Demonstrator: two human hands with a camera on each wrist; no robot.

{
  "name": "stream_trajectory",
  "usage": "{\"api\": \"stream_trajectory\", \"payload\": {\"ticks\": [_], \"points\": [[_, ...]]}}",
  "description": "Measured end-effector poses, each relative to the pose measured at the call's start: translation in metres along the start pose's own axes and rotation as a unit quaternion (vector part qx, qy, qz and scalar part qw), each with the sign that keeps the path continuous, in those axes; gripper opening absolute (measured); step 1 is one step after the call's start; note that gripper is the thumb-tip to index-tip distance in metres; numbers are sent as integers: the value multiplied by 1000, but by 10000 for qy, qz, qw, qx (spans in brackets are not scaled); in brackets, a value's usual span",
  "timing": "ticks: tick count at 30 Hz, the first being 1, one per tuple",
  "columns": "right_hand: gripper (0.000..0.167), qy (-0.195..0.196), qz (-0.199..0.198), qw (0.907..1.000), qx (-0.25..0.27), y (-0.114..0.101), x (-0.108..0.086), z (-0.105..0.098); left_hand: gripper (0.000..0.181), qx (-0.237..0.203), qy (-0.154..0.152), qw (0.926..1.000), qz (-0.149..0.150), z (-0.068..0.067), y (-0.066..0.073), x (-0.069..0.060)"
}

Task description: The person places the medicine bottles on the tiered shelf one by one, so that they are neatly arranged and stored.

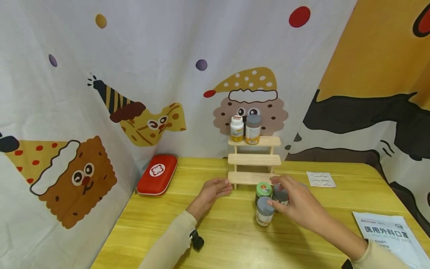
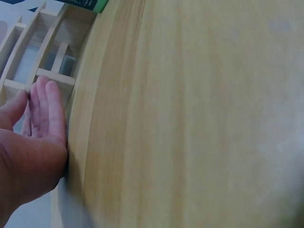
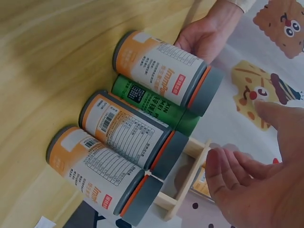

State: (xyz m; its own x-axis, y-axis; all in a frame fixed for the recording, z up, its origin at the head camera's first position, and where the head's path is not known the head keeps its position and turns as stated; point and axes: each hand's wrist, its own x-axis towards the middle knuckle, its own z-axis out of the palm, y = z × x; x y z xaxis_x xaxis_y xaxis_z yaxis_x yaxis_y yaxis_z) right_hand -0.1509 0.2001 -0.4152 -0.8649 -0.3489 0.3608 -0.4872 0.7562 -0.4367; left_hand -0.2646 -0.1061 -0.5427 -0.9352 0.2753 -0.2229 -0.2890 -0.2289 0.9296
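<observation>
My left hand (image 1: 213,192) (image 2: 35,137) has its fingers extended, the tips against the lower left end of the wooden three-step rack (image 1: 254,160) (image 2: 57,78). Above the jars hovers my right hand (image 1: 299,203) (image 3: 256,166), fingers loosely bent and apart, holding nothing in the right wrist view. Under it stand a front grey-lidded jar (image 1: 264,212) (image 3: 161,71), a green bottle (image 1: 263,191) (image 3: 152,104), and two more grey-lidded jars (image 3: 128,133) (image 3: 97,173), partly hidden in the head view. A white bottle (image 1: 237,129) and a grey-lidded jar (image 1: 253,129) stand on the top step.
A red case (image 1: 157,175) lies at the table's back left. A blister pack (image 1: 320,179) lies right of the rack, and a mask packet (image 1: 391,235) near the right edge. A printed curtain (image 1: 174,74) hangs behind the table (image 1: 228,239).
</observation>
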Motion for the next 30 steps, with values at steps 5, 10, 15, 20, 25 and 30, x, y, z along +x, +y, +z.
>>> {"api": "stream_trajectory", "payload": {"ticks": [5,10,15,20,25,30], "points": [[58,-216,117,9994,-249,-2,-10,3,31,-59,25,10000,-53,0,0,0],[62,-300,143,9972,-665,-4,-15,11,32,-31,37,10000,-40,0,0,0],[54,-178,73,9964,-824,-6,-16,19,32,-19,71,9999,-89,0,0,-1],[51,-215,167,9958,-874,-7,-20,25,32,14,70,9999,-72,0,-2,0],[54,-192,195,9953,-932,-6,-20,29,32,-20,73,10000,-54,0,-4,2],[58,-230,261,9946,-975,-7,-18,31,32,-31,59,10000,-45,-1,-2,2]]}}
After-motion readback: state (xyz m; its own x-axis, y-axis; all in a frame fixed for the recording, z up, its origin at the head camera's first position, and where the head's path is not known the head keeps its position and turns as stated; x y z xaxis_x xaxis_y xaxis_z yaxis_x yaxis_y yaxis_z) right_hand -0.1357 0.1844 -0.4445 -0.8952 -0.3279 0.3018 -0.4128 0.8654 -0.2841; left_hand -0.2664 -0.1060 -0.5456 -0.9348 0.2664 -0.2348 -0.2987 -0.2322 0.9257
